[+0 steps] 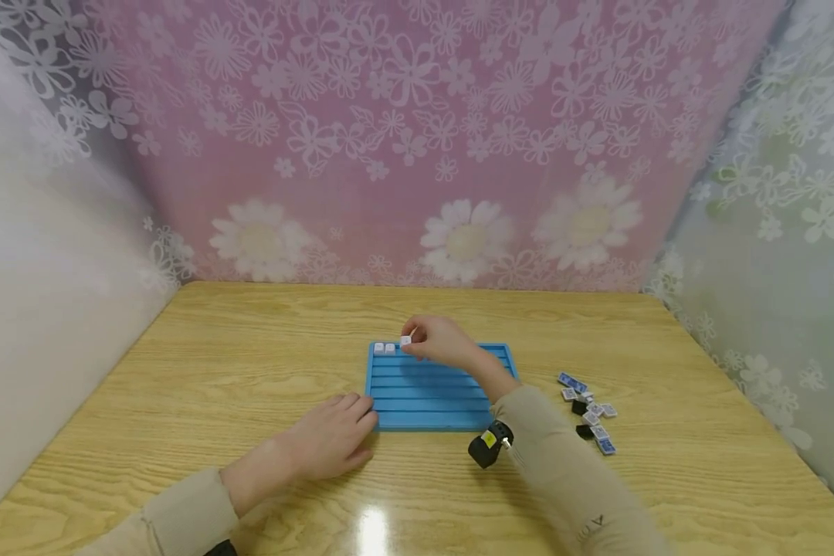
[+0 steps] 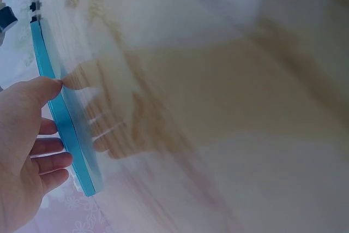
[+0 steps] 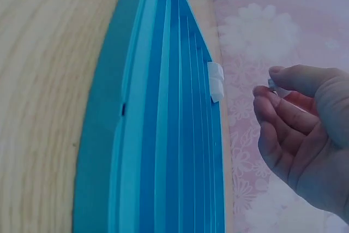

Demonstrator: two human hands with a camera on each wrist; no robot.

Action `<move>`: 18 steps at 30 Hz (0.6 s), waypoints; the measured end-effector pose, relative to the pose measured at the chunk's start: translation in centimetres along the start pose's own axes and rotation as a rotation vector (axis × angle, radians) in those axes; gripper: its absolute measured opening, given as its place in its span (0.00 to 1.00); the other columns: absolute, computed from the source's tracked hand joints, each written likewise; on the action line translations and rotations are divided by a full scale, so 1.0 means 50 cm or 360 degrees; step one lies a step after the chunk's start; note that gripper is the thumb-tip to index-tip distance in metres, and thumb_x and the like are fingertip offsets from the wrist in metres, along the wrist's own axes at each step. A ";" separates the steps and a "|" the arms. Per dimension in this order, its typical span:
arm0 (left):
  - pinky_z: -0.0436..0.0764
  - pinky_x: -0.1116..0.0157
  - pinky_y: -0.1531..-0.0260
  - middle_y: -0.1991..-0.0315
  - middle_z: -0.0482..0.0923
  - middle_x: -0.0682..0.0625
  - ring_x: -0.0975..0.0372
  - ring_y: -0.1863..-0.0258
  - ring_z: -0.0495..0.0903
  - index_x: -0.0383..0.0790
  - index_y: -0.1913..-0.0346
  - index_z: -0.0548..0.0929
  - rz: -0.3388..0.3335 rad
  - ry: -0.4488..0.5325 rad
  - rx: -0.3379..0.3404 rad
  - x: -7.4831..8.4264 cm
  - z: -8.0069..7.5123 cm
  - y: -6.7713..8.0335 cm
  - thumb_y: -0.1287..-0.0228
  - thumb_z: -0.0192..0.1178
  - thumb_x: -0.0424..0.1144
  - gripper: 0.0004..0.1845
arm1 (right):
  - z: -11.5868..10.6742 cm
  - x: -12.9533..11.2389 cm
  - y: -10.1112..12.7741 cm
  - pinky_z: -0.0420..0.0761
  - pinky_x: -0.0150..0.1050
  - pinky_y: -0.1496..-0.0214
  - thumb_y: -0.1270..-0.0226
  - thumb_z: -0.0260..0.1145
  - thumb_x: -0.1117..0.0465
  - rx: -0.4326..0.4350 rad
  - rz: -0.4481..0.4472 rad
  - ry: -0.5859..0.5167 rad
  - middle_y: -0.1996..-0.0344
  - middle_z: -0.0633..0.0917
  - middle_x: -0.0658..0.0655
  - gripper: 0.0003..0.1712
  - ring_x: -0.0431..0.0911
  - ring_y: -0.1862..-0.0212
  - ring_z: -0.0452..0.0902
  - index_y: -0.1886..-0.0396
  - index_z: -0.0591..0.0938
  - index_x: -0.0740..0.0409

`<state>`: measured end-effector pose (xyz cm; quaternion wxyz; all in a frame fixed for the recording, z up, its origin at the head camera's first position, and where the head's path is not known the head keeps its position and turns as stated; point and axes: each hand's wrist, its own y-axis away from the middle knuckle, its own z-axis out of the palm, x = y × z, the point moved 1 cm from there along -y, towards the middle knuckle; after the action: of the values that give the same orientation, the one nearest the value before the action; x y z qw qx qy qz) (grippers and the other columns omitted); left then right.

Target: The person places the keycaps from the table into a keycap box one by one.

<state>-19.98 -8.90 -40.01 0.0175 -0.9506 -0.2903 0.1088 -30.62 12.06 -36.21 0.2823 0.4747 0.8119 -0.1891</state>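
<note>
My right hand (image 1: 443,344) pinches a small white keycap (image 1: 406,340) between thumb and fingertips, over the back edge of a blue ridged tray (image 1: 424,398). In the right wrist view, the thumb and fingers partly cover this keycap (image 3: 279,89). Two white keycaps (image 1: 384,349) sit side by side in the tray's back row at its left end, just left of the pinched one. My left hand (image 1: 333,436) rests at the tray's front left corner, its relaxed fingers touching the edge. In the left wrist view, the left thumb (image 2: 46,87) lies against the tray's side (image 2: 68,129).
Right of the tray lies a loose pile of small pieces (image 1: 593,415), white, black and blue. The wooden table (image 1: 250,332) reaches back to a pink flowered curtain (image 1: 403,154), with pale curtains at both sides. A black wrist camera (image 1: 485,448) hangs below the right sleeve.
</note>
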 end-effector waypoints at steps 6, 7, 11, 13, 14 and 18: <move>0.73 0.61 0.50 0.53 0.71 0.47 0.58 0.54 0.70 0.39 0.54 0.73 0.0007 -0.0026 -0.0003 0.003 0.004 -0.001 0.35 0.53 0.54 0.20 | 0.003 0.006 -0.012 0.76 0.39 0.64 0.40 0.66 0.60 0.0029 0.0034 0.0111 0.68 0.79 0.52 0.11 0.44 0.65 0.73 0.59 0.79 0.58; 0.73 0.61 0.50 0.53 0.71 0.47 0.58 0.54 0.70 0.39 0.54 0.73 0.0008 -0.0027 0.0001 0.004 0.004 -0.001 0.35 0.53 0.54 0.20 | 0.004 0.007 -0.013 0.76 0.39 0.64 0.40 0.66 0.60 0.0032 0.0045 0.0124 0.68 0.79 0.52 0.11 0.44 0.65 0.73 0.59 0.79 0.58; 0.74 0.61 0.51 0.54 0.71 0.47 0.58 0.55 0.70 0.40 0.55 0.73 0.0005 -0.0026 0.0017 0.004 0.005 -0.001 0.35 0.53 0.54 0.20 | 0.005 0.010 -0.017 0.76 0.38 0.64 0.41 0.67 0.60 0.0047 0.0102 0.0127 0.69 0.79 0.52 0.11 0.45 0.66 0.73 0.60 0.80 0.59; 0.74 0.61 0.51 0.54 0.70 0.48 0.58 0.56 0.70 0.40 0.56 0.73 0.0003 -0.0024 0.0023 0.004 0.005 -0.001 0.35 0.53 0.54 0.19 | 0.006 0.012 -0.020 0.75 0.38 0.64 0.41 0.67 0.60 0.0050 0.0124 0.0116 0.69 0.79 0.52 0.10 0.45 0.66 0.73 0.61 0.80 0.59; 0.74 0.61 0.52 0.54 0.70 0.48 0.58 0.56 0.70 0.40 0.56 0.72 0.0002 -0.0024 0.0025 0.004 0.004 -0.001 0.35 0.53 0.53 0.19 | 0.006 0.013 -0.021 0.75 0.38 0.64 0.41 0.67 0.60 0.0051 0.0135 0.0114 0.69 0.79 0.52 0.10 0.45 0.67 0.73 0.62 0.80 0.59; 0.74 0.61 0.52 0.55 0.70 0.47 0.58 0.56 0.70 0.40 0.56 0.72 -0.0001 -0.0025 0.0028 0.004 0.004 0.000 0.36 0.53 0.53 0.19 | 0.008 0.017 -0.027 0.75 0.39 0.64 0.41 0.67 0.61 0.0053 0.0144 0.0117 0.69 0.79 0.52 0.09 0.45 0.66 0.73 0.63 0.80 0.59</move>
<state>-19.86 -8.79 -40.22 0.0236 -0.9494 -0.2897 0.1189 -32.01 11.75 -37.00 0.2525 0.5223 0.7962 -0.1720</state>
